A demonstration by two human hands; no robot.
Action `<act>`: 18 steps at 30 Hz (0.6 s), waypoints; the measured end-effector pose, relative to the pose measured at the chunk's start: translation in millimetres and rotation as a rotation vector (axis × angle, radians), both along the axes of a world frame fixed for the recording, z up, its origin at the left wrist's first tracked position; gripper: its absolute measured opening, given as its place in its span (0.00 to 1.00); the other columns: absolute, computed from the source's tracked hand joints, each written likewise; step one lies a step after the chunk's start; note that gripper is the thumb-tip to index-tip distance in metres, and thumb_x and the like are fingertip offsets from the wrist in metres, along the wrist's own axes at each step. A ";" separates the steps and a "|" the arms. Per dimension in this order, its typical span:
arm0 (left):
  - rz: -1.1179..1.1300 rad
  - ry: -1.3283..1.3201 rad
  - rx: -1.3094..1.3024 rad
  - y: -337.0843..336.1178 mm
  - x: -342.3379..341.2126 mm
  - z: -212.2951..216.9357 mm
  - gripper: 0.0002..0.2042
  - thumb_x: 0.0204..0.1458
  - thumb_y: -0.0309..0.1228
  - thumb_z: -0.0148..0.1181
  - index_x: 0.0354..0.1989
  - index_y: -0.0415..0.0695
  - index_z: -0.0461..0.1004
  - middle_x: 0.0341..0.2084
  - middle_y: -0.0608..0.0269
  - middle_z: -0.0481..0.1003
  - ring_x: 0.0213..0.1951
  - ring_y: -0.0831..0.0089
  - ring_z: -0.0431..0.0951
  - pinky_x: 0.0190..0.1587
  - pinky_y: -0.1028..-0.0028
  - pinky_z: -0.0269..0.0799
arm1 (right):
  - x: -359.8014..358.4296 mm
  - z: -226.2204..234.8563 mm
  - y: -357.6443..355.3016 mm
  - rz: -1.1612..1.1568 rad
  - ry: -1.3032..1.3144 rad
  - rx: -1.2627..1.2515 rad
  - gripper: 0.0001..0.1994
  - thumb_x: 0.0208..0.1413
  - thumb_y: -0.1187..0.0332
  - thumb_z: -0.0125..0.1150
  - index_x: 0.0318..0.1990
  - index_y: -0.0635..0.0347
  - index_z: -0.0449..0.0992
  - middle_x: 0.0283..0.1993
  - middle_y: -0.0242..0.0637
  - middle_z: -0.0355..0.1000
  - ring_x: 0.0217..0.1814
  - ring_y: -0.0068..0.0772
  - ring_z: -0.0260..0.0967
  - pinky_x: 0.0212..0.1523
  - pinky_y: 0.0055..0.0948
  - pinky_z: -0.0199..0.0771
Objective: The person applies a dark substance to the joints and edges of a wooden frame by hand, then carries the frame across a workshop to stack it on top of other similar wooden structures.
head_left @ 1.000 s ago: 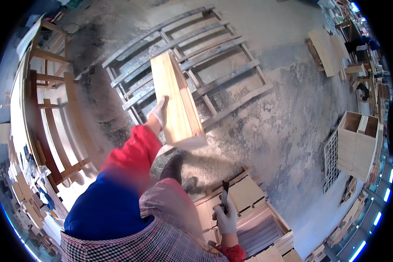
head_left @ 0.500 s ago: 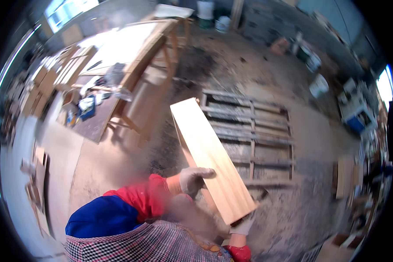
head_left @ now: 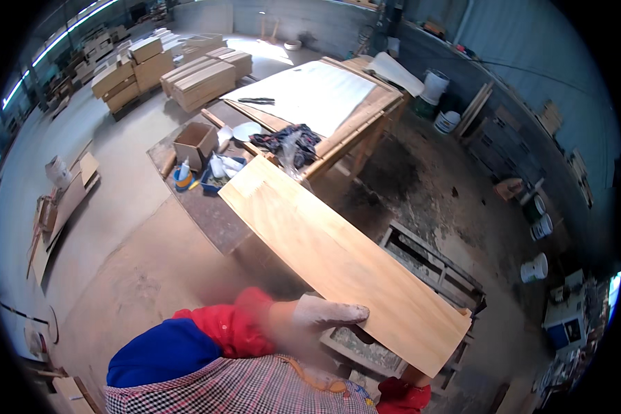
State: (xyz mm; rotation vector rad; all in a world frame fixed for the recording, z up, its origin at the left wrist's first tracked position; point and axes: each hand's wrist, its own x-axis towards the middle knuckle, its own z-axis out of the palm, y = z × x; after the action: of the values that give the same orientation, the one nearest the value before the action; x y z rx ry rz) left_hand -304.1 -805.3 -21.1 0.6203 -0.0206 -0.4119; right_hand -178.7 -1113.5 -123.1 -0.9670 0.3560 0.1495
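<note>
Dusty concrete floor (head_left: 117, 228) fills most of the frame, a workshop with stacks of pale boards (head_left: 193, 76) at the upper left and buckets (head_left: 435, 86) along the wall at the upper right. A long tabletop (head_left: 317, 90) covered with a white sheet runs through the upper middle; a dark cloth (head_left: 290, 141) lies at its near end. Beside it, on a lower dark surface, stand a cardboard box (head_left: 194, 141) and some small bottles (head_left: 221, 169).

Across the centre lies a long light plank (head_left: 338, 259), carried flat with its broad face up. Its long axis runs diagonally: the far end points to the upper left, toward the bottles, and the near end sits at the lower right, close to the body. Carried this way, the weight is shared between 2 supports near the closer end, which probably keeps the board level while the far end hangs free in the air.

Left hand (head_left: 324, 314), in a pale glove below a red sleeve (head_left: 234, 324), grips the plank's lower long edge, fingers (head_left: 348, 314) curled over the top face. Right hand (head_left: 414, 376) is mostly hidden beneath the near corner; it appears to prop the board from underneath, but I cannot tell whether it is closed. A wooden pallet (head_left: 428, 259) lies on the floor under the plank at right.
</note>
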 end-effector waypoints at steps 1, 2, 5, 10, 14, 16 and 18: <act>0.026 -0.060 0.010 16.0 6.0 5.7 0.21 0.59 0.31 0.51 0.59 0.38 0.60 0.55 0.53 0.66 0.58 0.61 0.64 0.62 0.63 0.58 | 11.9 0.7 16.7 -0.002 0.002 -0.005 0.15 0.59 0.62 0.52 0.52 0.56 0.66 0.46 0.36 0.70 0.41 0.35 0.67 0.37 0.33 0.71; 0.054 -0.115 0.019 34.2 11.3 12.4 0.21 0.59 0.31 0.51 0.60 0.38 0.59 0.56 0.54 0.66 0.59 0.62 0.63 0.62 0.64 0.57 | 25.1 -1.6 36.9 0.012 0.020 -0.008 0.15 0.59 0.62 0.52 0.52 0.55 0.66 0.46 0.36 0.70 0.41 0.34 0.67 0.36 0.32 0.70; 0.254 -0.654 0.463 79.4 32.9 -20.2 0.22 0.58 0.29 0.53 0.60 0.38 0.59 0.58 0.54 0.64 0.61 0.64 0.62 0.62 0.68 0.55 | 65.5 4.0 90.0 0.040 0.046 -0.008 0.15 0.59 0.62 0.52 0.52 0.54 0.66 0.44 0.35 0.70 0.38 0.33 0.66 0.33 0.31 0.69; 0.155 -0.250 0.312 132.7 89.1 31.1 0.21 0.57 0.28 0.55 0.58 0.38 0.63 0.55 0.53 0.67 0.59 0.66 0.65 0.59 0.70 0.59 | 145.6 5.6 161.6 0.057 0.035 -0.026 0.14 0.59 0.62 0.53 0.51 0.52 0.67 0.42 0.33 0.71 0.33 0.30 0.65 0.29 0.28 0.68; 0.266 -0.363 0.548 162.1 156.8 -3.7 0.21 0.56 0.31 0.56 0.57 0.37 0.64 0.49 0.54 0.71 0.52 0.68 0.69 0.55 0.72 0.63 | 227.8 4.3 215.9 0.102 0.007 -0.021 0.14 0.58 0.62 0.54 0.50 0.51 0.68 0.40 0.32 0.72 0.30 0.28 0.65 0.25 0.26 0.66; 0.352 -0.095 0.313 177.3 191.1 39.5 0.23 0.54 0.35 0.60 0.55 0.37 0.66 0.43 0.54 0.74 0.43 0.70 0.74 0.47 0.74 0.69 | 272.1 0.1 239.3 0.120 0.008 -0.008 0.13 0.58 0.62 0.54 0.50 0.50 0.68 0.39 0.31 0.72 0.28 0.27 0.64 0.24 0.25 0.65; 0.397 0.067 0.099 192.3 231.1 79.5 0.26 0.52 0.38 0.62 0.55 0.36 0.64 0.43 0.50 0.73 0.43 0.69 0.74 0.44 0.75 0.70 | 315.9 -0.1 258.7 0.139 0.004 -0.010 0.13 0.58 0.62 0.54 0.50 0.49 0.68 0.38 0.31 0.72 0.26 0.26 0.64 0.22 0.24 0.65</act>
State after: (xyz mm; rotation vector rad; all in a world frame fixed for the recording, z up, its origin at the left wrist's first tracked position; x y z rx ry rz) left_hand -73.0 -612.9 58.3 0.6899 0.1851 -0.0489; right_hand 137.1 -854.8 -123.2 -1.0020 0.2935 0.2767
